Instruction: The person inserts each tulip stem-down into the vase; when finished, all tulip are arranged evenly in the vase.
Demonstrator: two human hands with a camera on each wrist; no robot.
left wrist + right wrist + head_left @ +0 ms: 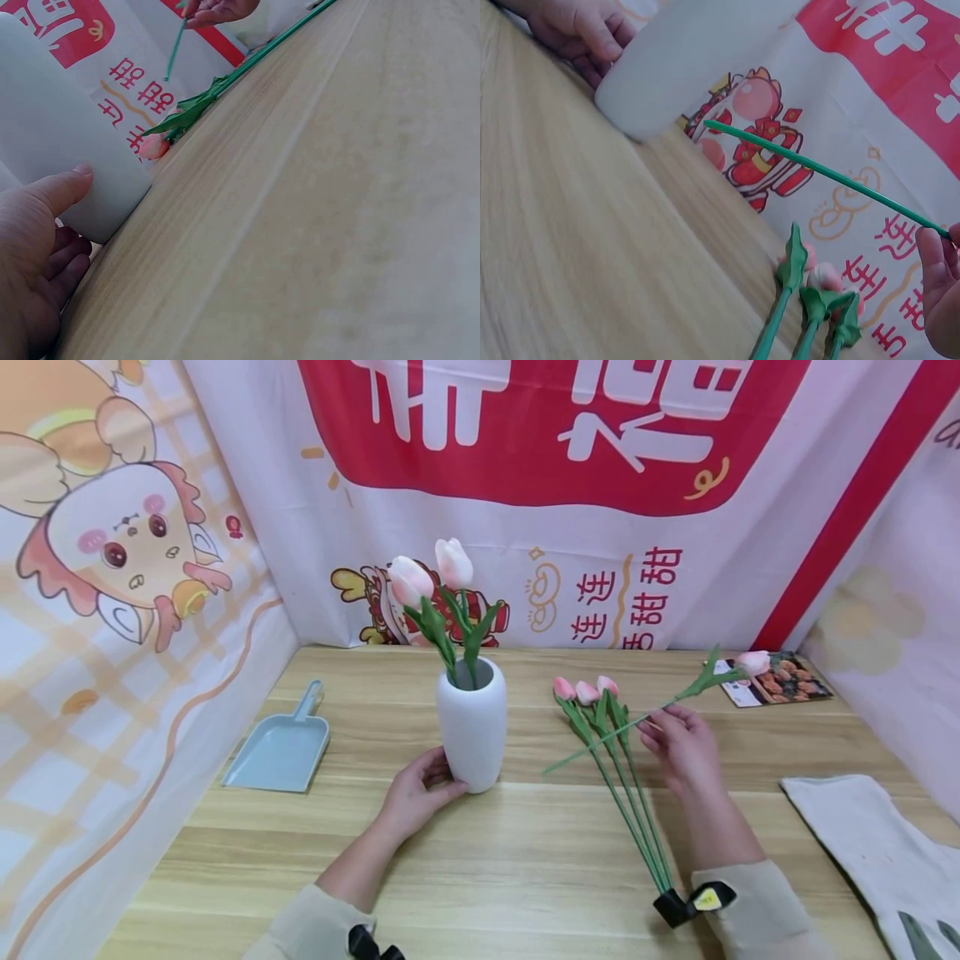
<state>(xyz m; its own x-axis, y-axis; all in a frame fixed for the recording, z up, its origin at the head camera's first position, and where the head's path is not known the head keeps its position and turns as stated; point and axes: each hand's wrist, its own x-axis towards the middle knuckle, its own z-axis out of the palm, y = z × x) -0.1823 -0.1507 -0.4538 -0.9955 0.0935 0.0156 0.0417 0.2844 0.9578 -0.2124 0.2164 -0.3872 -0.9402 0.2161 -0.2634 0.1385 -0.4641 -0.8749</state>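
The left grip (pixel 422 789) is holding a white vase (pixel 471 735) containing 2 tulips (pixel 454 565); the right grip (pixel 686 747) is pinching 1 tulip (pixel 707 680) above 3 lying tulips (pixel 587 694).

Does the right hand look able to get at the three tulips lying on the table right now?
Probably yes on reach: the three tulips lie close to the right hand. But it pinches another tulip, which crosses them in the head view and may need releasing first.

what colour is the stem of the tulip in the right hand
Green; the stem shows best in the right wrist view.
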